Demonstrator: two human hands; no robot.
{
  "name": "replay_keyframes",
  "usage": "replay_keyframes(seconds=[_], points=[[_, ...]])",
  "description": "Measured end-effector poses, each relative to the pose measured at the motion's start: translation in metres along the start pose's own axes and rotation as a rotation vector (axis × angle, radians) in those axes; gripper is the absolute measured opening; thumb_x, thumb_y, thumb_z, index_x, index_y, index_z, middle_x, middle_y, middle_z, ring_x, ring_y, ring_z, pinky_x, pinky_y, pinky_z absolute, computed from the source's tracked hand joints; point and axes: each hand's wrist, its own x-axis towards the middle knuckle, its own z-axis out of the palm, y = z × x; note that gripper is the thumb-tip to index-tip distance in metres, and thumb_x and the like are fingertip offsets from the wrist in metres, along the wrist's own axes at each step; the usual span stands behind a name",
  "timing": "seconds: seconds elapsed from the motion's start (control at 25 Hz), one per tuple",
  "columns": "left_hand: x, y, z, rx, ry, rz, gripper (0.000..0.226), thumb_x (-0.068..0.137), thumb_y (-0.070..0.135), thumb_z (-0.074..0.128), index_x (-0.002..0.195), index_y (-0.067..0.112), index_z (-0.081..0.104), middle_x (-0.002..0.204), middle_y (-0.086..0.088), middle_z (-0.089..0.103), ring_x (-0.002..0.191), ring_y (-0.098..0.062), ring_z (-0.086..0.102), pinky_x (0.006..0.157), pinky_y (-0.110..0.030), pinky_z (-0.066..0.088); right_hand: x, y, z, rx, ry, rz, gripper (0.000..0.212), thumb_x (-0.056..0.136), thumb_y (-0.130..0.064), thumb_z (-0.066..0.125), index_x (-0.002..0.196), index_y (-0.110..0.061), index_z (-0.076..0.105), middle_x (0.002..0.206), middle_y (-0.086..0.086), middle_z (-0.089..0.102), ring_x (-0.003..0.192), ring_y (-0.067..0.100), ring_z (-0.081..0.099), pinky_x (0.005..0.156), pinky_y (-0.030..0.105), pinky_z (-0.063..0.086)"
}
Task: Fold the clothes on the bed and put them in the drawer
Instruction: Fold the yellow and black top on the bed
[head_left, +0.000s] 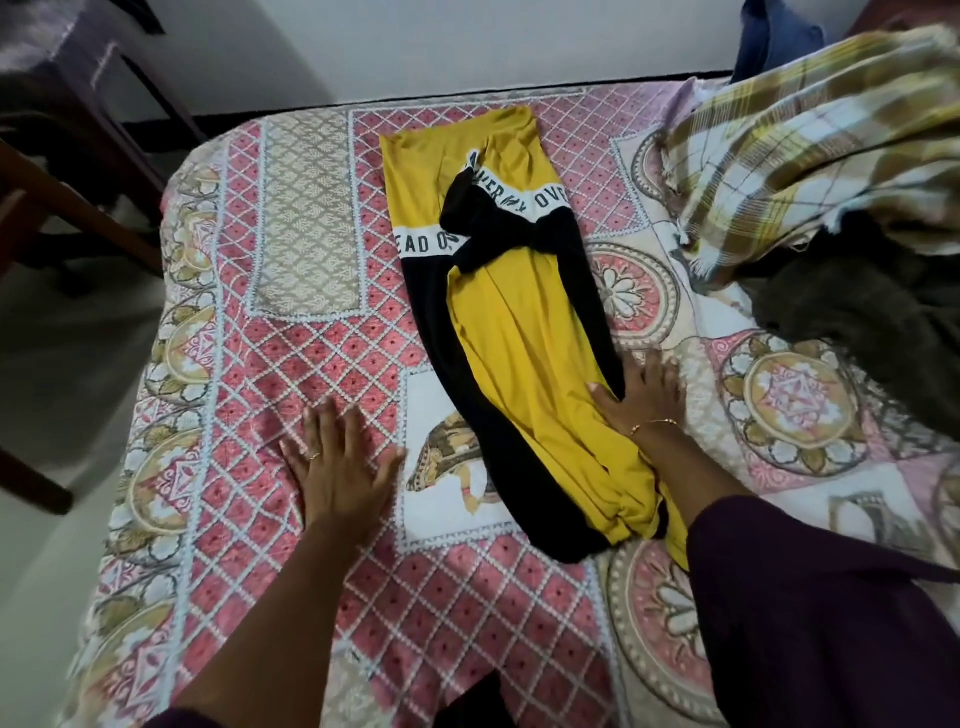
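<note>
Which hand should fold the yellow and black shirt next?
Probably the right hand: it already rests flat on the yellow and black shirt. The left hand lies on the bedsheet beside it.

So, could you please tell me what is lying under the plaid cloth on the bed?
A dark garment sticks out from beneath the plaid cloth; how far it runs underneath is hidden.

white wall (467, 36), dark wood furniture (78, 171), maybe chair

both hands (340, 465) (644, 397) flat, fingers spread
</note>
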Motion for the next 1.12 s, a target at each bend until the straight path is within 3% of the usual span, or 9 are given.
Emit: replay_keyframes(seconds=[0.28,0.36,0.44,0.56,0.68,0.76,0.88,1.04,1.12], points=[[-0.004,0.027,-0.020,0.242,-0.010,-0.012,0.079,0.090,0.059,0.033,0.150,0.010,0.014,0.158,-0.015,0.004,0.144,-0.036,-0.009,0.113,-0.059,-0.007,-0.015,-0.002,0.000,-0.036,0.075,-0.002,0.064,0.094,-0.045,0.045,0.147,-0.015,0.024,0.156,0.014,0.010,0.142,0.035,0.009,0.114,0.047,0.014],[-0.003,0.054,-0.021,0.242,0.042,0.164,0.067,0.095,0.049,0.034,0.147,0.007,0.023,0.156,-0.015,0.016,0.145,-0.035,0.002,0.116,-0.050,-0.003,-0.027,-0.005,0.003,-0.054,0.185,-0.035,0.048,0.093,-0.029,0.051,0.134,-0.006,0.044,0.141,0.019,0.033,0.130,0.036,0.030,0.105,0.042,0.031],[-0.002,0.086,-0.019,0.136,0.126,0.442,0.053,0.095,0.040,0.040,0.132,0.003,0.047,0.140,-0.019,0.044,0.136,-0.036,0.033,0.114,-0.046,0.022,-0.042,-0.004,0.001,0.066,0.218,-0.013,0.038,0.093,-0.018,0.050,0.128,-0.003,0.050,0.130,0.021,0.042,0.119,0.038,0.043,0.093,0.040,0.038],[-0.004,0.142,-0.018,-0.174,0.153,0.777,0.036,0.088,0.027,0.043,0.094,-0.001,0.064,0.094,-0.019,0.065,0.090,-0.037,0.063,0.074,-0.042,0.054,-0.059,-0.008,-0.016,0.215,0.295,0.031,0.032,0.096,-0.013,0.043,0.124,-0.002,0.055,0.120,0.022,0.051,0.109,0.039,0.051,0.081,0.041,0.042],[-0.012,0.191,-0.033,-0.769,-0.160,0.342,0.036,0.096,0.036,0.046,0.084,0.007,0.064,0.080,-0.014,0.064,0.078,-0.027,0.061,0.068,-0.038,0.047,-0.081,-0.034,-0.035,0.261,0.510,-0.172,0.023,0.090,-0.008,0.049,0.104,0.003,0.064,0.101,0.024,0.060,0.087,0.041,0.060,0.064,0.040,0.047],[-0.004,0.201,-0.036,-1.222,-0.379,-0.084,0.040,0.089,0.048,0.055,0.075,0.012,0.062,0.077,-0.012,0.062,0.074,-0.022,0.059,0.071,-0.035,0.047,-0.097,-0.055,-0.039,0.191,0.348,-0.391,0.026,0.086,-0.005,0.051,0.109,0.002,0.058,0.106,0.022,0.057,0.092,0.038,0.060,0.069,0.041,0.048],[0.001,0.192,-0.032,-1.232,-0.441,-0.365,0.028,0.093,0.032,0.053,0.074,0.012,0.058,0.078,-0.012,0.060,0.073,-0.027,0.061,0.076,-0.039,0.049,-0.111,-0.059,-0.029,0.014,-0.110,-0.310,0.049,0.087,-0.009,0.055,0.133,-0.005,0.036,0.128,0.015,0.044,0.116,0.033,0.050,0.089,0.039,0.043],[0.002,0.184,-0.033,-1.406,-0.381,-0.582,0.033,0.104,0.020,0.027,0.079,0.008,0.045,0.075,-0.015,0.059,0.051,-0.020,0.065,0.049,-0.026,0.054,-0.112,-0.035,-0.030,-0.244,-0.032,-0.138,0.035,0.096,-0.013,0.043,0.130,-0.009,0.043,0.135,0.014,0.042,0.123,0.032,0.044,0.097,0.038,0.040],[0.000,0.182,-0.031,-1.266,-0.335,-0.454,0.029,0.102,0.020,0.036,0.081,0.006,0.051,0.082,-0.018,0.062,0.061,-0.024,0.065,0.051,-0.026,0.053,-0.109,-0.023,-0.039,-0.189,-0.095,-0.121,0.036,0.093,-0.015,0.047,0.128,-0.008,0.046,0.132,0.013,0.049,0.122,0.031,0.048,0.096,0.037,0.041]])
